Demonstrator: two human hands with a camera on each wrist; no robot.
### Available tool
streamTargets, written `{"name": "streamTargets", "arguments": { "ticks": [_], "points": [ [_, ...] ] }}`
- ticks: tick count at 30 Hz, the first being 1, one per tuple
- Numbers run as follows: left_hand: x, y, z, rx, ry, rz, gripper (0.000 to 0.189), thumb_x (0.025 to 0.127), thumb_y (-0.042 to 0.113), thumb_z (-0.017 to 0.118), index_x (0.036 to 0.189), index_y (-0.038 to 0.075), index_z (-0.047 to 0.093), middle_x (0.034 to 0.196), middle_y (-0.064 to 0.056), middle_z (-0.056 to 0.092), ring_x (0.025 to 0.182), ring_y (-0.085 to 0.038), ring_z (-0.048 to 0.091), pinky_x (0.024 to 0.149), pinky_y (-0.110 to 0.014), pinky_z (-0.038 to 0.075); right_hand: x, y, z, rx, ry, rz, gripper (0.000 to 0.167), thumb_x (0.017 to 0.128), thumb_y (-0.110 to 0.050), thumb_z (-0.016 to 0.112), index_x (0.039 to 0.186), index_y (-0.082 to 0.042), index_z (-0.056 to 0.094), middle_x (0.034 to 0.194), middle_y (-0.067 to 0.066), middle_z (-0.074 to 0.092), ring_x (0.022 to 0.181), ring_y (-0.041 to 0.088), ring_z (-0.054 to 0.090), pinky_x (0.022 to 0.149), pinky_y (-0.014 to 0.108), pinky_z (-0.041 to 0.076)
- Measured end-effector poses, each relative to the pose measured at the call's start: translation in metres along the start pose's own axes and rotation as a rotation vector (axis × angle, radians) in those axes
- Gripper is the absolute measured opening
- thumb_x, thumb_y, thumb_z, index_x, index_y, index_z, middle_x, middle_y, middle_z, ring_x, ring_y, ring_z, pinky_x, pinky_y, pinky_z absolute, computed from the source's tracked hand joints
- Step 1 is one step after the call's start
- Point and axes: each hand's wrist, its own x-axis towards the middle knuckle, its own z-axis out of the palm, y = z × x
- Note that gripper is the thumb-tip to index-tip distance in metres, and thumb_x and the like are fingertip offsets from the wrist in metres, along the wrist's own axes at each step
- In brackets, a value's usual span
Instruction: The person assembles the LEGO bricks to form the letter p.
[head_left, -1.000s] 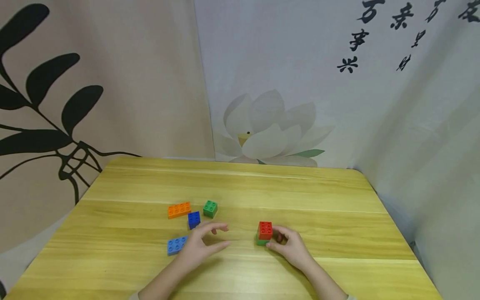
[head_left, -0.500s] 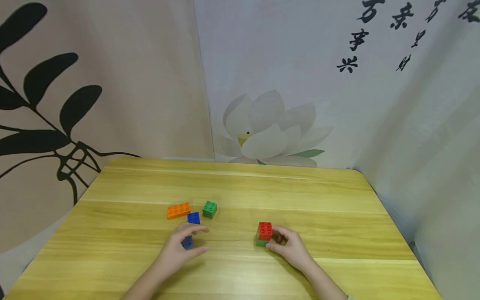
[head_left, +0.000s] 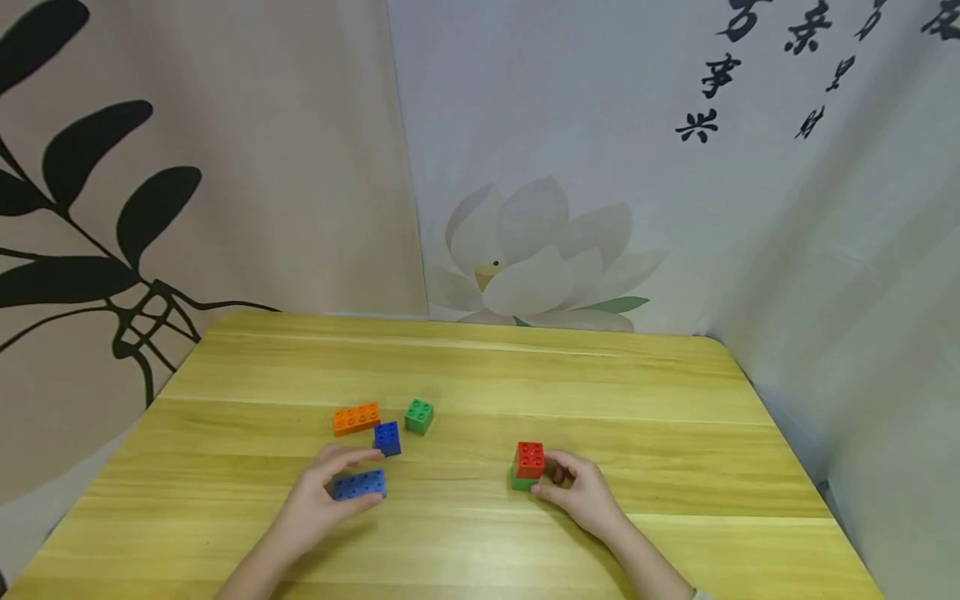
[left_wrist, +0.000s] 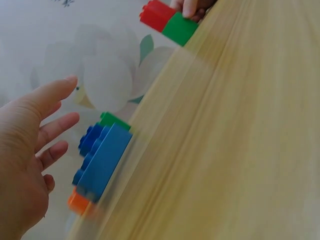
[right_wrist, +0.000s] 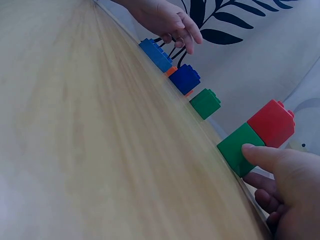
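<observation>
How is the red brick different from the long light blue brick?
The red brick is short and squarish; the light blue brick is long. The red brick sits on top of a green brick, while the light blue brick sits right on the table. Both have studs on top.

L hand (head_left: 312, 493) w/ thumb & fingers apart, R hand (head_left: 583, 497) in pinch grip

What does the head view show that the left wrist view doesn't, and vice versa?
Head only: the black leaf print and the whole top of the orange brick.
Left wrist only: the full long side of the light blue brick, unblocked by the left hand.
Both: right hand holding a green block under a red block; dark blue block.
</observation>
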Motion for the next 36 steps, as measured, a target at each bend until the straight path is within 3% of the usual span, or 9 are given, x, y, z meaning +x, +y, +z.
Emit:
{"name": "streamTargets", "arguments": {
  "ticks": [7, 15, 24, 31, 36],
  "points": [
    [-0.006, -0.015, -0.013, 0.052, 0.000, 0.009, 0.050, 0.072, 0.014, 0.084, 0.118, 0.008, 0.065, 0.116, 0.001, 0.062, 0.101, -0.024, 0.055, 0.086, -0.031, 0.046, 0.001, 0.002, -0.001, 0.000, -0.006, -0.001, 0.042, 0.075, -0.016, 0.082, 0.114, -0.008, 0.068, 0.080, -0.003, 0.058, 0.077, 0.016, 0.052, 0.068, 0.026, 0.044],
    [-0.011, -0.029, -0.023, 0.050, -0.026, -0.047, 0.051, 0.073, 0.017, 0.084, 0.119, 0.008, 0.065, 0.114, 0.004, 0.064, 0.105, -0.016, 0.053, 0.089, -0.023, 0.042, -0.001, -0.007, -0.002, 0.007, -0.014, 0.022, 0.042, 0.076, -0.014, 0.082, 0.115, -0.006, 0.067, 0.081, 0.000, 0.058, 0.078, 0.018, 0.052, 0.069, 0.026, 0.043],
    [-0.013, -0.034, -0.025, 0.094, -0.083, -0.144, 0.054, 0.071, 0.025, 0.085, 0.120, 0.012, 0.065, 0.114, 0.010, 0.062, 0.107, -0.010, 0.050, 0.091, -0.023, 0.040, 0.001, 0.000, 0.000, 0.008, -0.012, 0.042, 0.045, 0.075, -0.011, 0.082, 0.117, -0.005, 0.066, 0.082, 0.001, 0.058, 0.079, 0.021, 0.052, 0.068, 0.026, 0.043],
    [-0.014, -0.036, -0.025, 0.135, -0.100, -0.168, 0.054, 0.069, 0.027, 0.085, 0.118, 0.014, 0.067, 0.117, 0.009, 0.060, 0.109, -0.014, 0.051, 0.094, -0.027, 0.040, 0.000, -0.002, -0.001, -0.004, -0.011, 0.014, 0.042, 0.076, -0.016, 0.081, 0.115, -0.007, 0.067, 0.081, -0.003, 0.058, 0.077, 0.015, 0.051, 0.067, 0.026, 0.044],
    [-0.014, -0.039, -0.025, 0.154, -0.103, -0.158, 0.047, 0.069, 0.024, 0.086, 0.113, 0.017, 0.069, 0.116, 0.008, 0.062, 0.111, -0.019, 0.052, 0.096, -0.045, 0.040, -0.001, -0.002, -0.001, 0.001, -0.006, 0.003, 0.042, 0.076, -0.019, 0.082, 0.115, -0.009, 0.068, 0.081, -0.003, 0.058, 0.078, 0.016, 0.052, 0.067, 0.027, 0.044]
  ]
}}
